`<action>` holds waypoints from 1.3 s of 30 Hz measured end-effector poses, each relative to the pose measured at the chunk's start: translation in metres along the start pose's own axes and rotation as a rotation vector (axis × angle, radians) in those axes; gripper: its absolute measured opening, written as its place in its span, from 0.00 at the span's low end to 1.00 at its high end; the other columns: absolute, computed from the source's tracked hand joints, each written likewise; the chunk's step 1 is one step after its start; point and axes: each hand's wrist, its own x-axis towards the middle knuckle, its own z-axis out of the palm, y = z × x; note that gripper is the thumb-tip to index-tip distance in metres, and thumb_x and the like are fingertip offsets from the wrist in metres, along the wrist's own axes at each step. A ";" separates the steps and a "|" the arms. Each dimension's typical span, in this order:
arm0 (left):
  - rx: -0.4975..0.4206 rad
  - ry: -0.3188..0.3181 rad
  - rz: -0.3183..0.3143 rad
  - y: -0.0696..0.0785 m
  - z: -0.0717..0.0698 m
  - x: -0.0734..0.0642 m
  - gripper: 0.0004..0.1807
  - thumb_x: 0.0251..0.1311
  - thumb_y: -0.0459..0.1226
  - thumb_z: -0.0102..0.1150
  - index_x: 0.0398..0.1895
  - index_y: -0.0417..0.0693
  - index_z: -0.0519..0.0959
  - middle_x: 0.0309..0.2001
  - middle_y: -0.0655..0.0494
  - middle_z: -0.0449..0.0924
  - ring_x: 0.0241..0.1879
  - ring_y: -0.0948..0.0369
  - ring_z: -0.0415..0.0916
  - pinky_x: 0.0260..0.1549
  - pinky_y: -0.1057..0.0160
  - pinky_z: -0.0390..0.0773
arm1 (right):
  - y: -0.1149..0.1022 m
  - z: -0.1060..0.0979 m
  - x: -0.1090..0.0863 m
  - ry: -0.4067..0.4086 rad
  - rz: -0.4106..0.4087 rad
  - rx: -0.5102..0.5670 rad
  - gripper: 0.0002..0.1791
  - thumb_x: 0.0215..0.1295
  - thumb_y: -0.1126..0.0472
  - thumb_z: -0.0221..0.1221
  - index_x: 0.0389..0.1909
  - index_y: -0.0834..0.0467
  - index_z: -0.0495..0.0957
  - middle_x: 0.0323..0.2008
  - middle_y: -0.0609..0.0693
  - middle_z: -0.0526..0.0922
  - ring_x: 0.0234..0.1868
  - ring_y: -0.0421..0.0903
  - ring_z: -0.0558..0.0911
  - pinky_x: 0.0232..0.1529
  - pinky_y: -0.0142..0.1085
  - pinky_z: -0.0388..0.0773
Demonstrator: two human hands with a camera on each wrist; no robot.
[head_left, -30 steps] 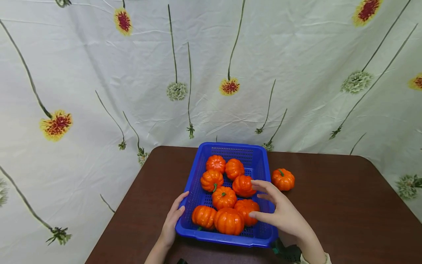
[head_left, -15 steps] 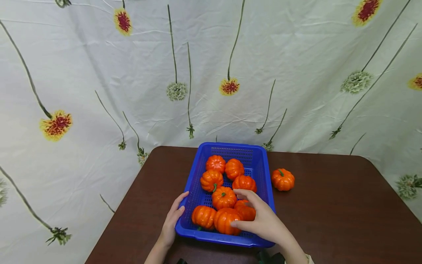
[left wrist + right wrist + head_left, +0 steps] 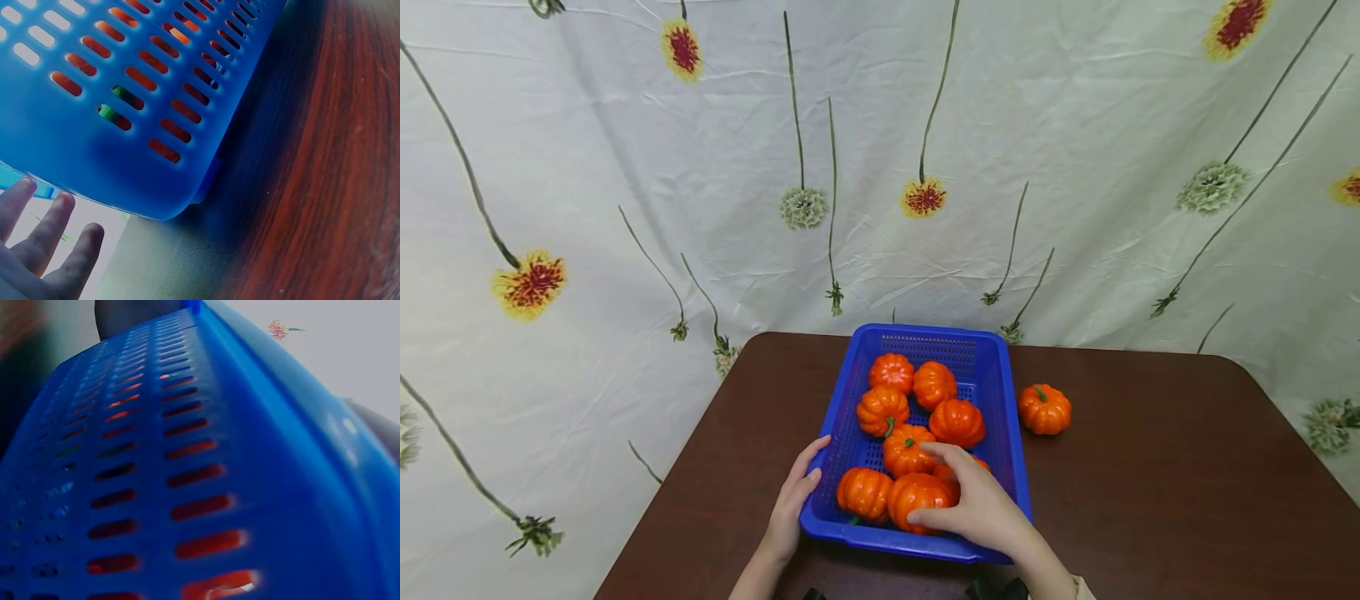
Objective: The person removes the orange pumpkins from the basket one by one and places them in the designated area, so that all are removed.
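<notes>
Orange glossy pumpkin (image 3: 912, 493) sits in near end of blue basket (image 3: 887, 542) on tabletop (image 3: 1150, 483). Right hand (image 3: 979, 506) spread over it, thumb at its near side; contact unclear. Left hand (image 3: 786, 510), fingers extended, rests against basket's left rim. Pumpkin probably light, stiff, slick; best hold likely thumb and fingers across ribbed sides.

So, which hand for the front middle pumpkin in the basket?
Probably the right hand: it is directly over the front middle pumpkin, while the left hand is at the basket's left rim.
</notes>
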 end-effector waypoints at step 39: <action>-0.019 -0.011 0.034 -0.002 0.000 0.000 0.24 0.71 0.38 0.33 0.69 0.44 0.58 0.67 0.40 0.54 0.59 0.59 0.64 0.53 0.68 0.67 | -0.004 -0.017 -0.004 0.110 -0.056 0.105 0.39 0.44 0.54 0.73 0.60 0.48 0.67 0.56 0.49 0.73 0.56 0.47 0.71 0.54 0.40 0.70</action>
